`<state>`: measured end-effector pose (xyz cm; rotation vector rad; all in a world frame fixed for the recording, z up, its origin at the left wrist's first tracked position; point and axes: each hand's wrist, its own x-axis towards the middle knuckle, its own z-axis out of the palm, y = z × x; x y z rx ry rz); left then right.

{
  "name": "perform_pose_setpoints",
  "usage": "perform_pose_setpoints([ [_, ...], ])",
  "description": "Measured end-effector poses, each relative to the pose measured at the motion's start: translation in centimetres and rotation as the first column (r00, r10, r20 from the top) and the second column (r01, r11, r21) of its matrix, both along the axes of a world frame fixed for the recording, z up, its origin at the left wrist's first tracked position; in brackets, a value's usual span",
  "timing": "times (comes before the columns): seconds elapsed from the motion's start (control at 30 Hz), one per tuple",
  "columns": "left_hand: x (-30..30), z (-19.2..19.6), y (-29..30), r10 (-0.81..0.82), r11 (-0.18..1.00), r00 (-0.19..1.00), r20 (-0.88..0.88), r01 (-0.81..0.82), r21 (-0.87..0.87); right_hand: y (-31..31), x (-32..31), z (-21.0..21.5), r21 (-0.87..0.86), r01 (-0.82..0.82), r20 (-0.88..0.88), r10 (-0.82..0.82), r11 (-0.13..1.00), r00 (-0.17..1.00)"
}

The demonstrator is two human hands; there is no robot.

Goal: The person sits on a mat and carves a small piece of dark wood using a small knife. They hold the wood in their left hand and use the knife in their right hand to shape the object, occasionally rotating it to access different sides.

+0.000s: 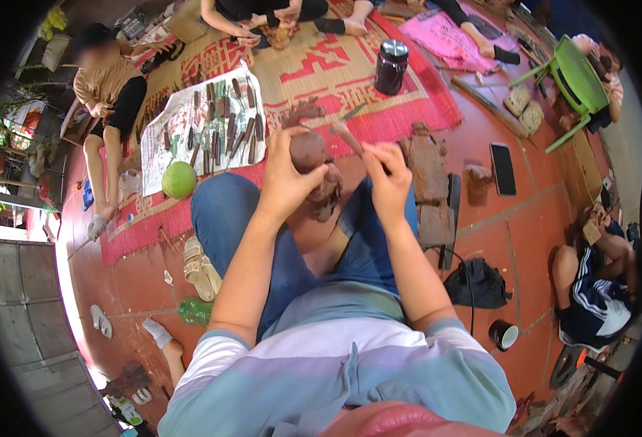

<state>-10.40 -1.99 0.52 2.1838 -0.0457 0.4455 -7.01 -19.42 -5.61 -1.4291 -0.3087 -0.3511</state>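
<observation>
Your left hand (286, 182) wraps a brown clay figure (312, 162), fingers curled shut around its left side and the thumb up near its rounded top; the lump stands roughly upright over your lap, between your two hands. Your right hand (386, 178) sits just to the right of it, fingers pinched together on a thin modelling tool (349, 132) whose clay-smeared tip angles up and left from your fingertips, ending just beside the top of the figure; whether it touches the clay cannot be told. Below your fingers are your knees in blue jeans (226, 218). Just right of your right fingers lie slabs of clay (429, 167) on the red tile floor (525, 226), and further right a dark phone (502, 168). Left of your left fingers a green round fruit (179, 180) rests at the edge of a white sheet (182, 120) spread with a row of dark tools. Beyond your fingertips a dark jar (392, 67) stands on a red patterned mat (401, 102). Well below your right hand a black bag (475, 282) and a dark cup (504, 334) sit on the floor. Other people sit around the mat, working with their own hands.
</observation>
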Motion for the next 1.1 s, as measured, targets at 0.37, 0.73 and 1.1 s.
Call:
perform_pose_setpoints([
  [0.37, 0.4, 0.2, 0.0, -0.015, 0.999, 0.999, 0.035, 0.016, -0.032, -1.1, 1.1, -6.5, -0.097, -0.032, -0.102, 0.022, 0.995, 0.994],
  [0.73, 0.1, 0.4, -0.5, -0.005, 0.994, 1.0, -0.006, 0.004, -0.113, 2.8, 0.8, -3.3, -0.009, -0.042, 0.071, 0.042, 0.999, 0.997],
  [1.1, -0.2, 1.0, -1.2, 0.059, 0.997, 0.998, 0.01, -0.059, -0.053, 4.2, 0.4, 7.1, -0.255, 0.052, 0.255, 0.015, 0.966, 0.967],
])
